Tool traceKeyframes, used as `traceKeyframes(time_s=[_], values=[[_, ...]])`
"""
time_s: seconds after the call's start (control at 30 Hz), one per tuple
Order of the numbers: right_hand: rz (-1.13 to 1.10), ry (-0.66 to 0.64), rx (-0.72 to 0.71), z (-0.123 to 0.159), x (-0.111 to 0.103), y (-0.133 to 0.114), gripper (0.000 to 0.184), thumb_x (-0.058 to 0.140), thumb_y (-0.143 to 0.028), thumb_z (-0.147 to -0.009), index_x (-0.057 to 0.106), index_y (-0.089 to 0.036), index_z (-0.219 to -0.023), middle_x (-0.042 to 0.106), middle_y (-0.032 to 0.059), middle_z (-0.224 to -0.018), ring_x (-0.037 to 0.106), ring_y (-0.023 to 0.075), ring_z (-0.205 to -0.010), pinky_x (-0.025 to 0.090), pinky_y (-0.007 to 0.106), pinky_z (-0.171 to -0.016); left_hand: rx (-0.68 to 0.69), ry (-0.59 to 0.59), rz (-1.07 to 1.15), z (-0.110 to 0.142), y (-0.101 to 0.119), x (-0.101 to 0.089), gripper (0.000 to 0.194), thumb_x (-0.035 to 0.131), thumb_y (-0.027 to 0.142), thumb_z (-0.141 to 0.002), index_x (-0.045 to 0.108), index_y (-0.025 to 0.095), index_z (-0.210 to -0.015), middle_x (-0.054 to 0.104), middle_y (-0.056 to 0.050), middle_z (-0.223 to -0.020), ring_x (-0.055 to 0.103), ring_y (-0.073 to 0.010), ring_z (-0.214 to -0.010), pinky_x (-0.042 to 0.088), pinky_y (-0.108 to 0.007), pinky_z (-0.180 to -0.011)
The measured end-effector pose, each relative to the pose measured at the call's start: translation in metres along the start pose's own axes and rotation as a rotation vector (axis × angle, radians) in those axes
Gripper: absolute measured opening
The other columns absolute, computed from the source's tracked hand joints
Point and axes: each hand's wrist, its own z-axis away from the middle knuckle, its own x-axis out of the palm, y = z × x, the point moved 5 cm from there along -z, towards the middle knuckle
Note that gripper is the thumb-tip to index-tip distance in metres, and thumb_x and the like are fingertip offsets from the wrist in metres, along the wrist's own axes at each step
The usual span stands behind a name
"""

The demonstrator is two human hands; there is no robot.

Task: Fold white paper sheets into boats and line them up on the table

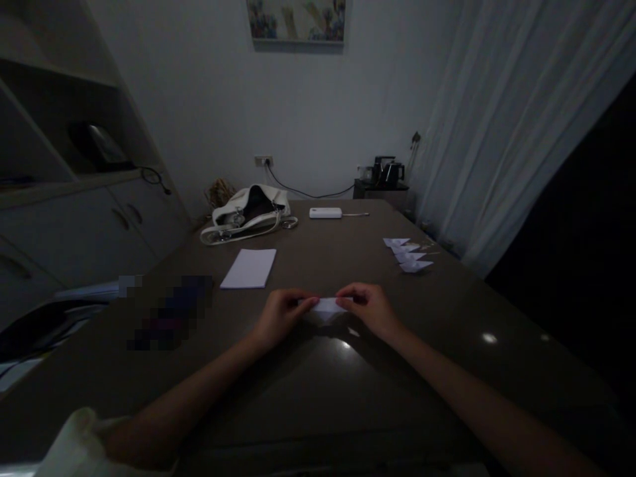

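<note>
Between my two hands is a small folded white paper (326,306), its lower edge coming to a point. My left hand (285,313) pinches its left end between thumb and fingers. At the opposite end, my right hand (370,306) grips the paper the same way. The paper is held just above the dark table, and its ends are hidden by my fingers. A stack of white paper sheets (248,268) lies beyond my left hand. To the right stand several folded paper boats (416,266) in a close row.
A white handbag (251,211) lies at the table's (318,397) far left. A white power bank (325,212) with a short cable rests near the far edge. Kettles (391,172) stand on a low cabinet behind. A sheer curtain (477,132) hangs on the right. Something at left is blurred out.
</note>
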Motion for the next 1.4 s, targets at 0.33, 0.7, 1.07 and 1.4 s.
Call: traceKeyframes(time_s=[0.33,0.7,1.07,1.4], values=[[-0.082,-0.053,-0.028,0.002,0.004,-0.001,0.023,0.069,-0.031,-0.072,0.068,-0.016,-0.09,0.071,0.0065,-0.085,0.066,0.0176,-0.076,0.051,0.03,-0.069,-0.097,-0.165,0.216,0.0,0.001,0.006,0.037,0.056,0.045,-0.081,0.07,0.013,-0.089,0.068,-0.004,-0.077,0.057,-0.0147,-0.068,0.041,-0.021,-0.058],[-0.102,-0.047,-0.054,0.001,0.006,0.002,0.019,0.065,-0.029,-0.076,0.068,-0.017,-0.091,0.07,0.0056,-0.083,0.065,0.0165,-0.074,0.049,0.028,-0.066,-0.199,-0.328,0.311,0.002,0.0,0.015,0.044,0.061,0.046,-0.077,0.07,0.009,-0.099,0.062,-0.002,-0.064,0.047,-0.0088,-0.053,0.032,-0.019,-0.049],[-0.029,-0.054,-0.08,0.002,0.009,-0.004,0.01,0.06,-0.026,-0.08,0.065,-0.016,-0.079,0.066,0.0027,-0.073,0.06,0.0137,-0.067,0.044,0.024,-0.061,-0.19,-0.268,0.178,0.002,0.001,0.014,0.036,0.066,0.045,-0.071,0.069,0.009,-0.078,0.064,-0.002,-0.064,0.052,-0.01,-0.054,0.034,-0.018,-0.048],[0.126,-0.101,-0.2,0.009,0.01,-0.022,0.011,0.057,-0.023,-0.084,0.065,-0.017,-0.081,0.067,0.0022,-0.074,0.061,0.0139,-0.07,0.043,0.024,-0.063,-0.263,-0.497,0.422,0.01,-0.003,0.031,0.049,0.047,0.055,-0.084,0.065,0.01,-0.081,0.065,-0.003,-0.064,0.053,-0.0095,-0.05,0.038,-0.019,-0.047]])
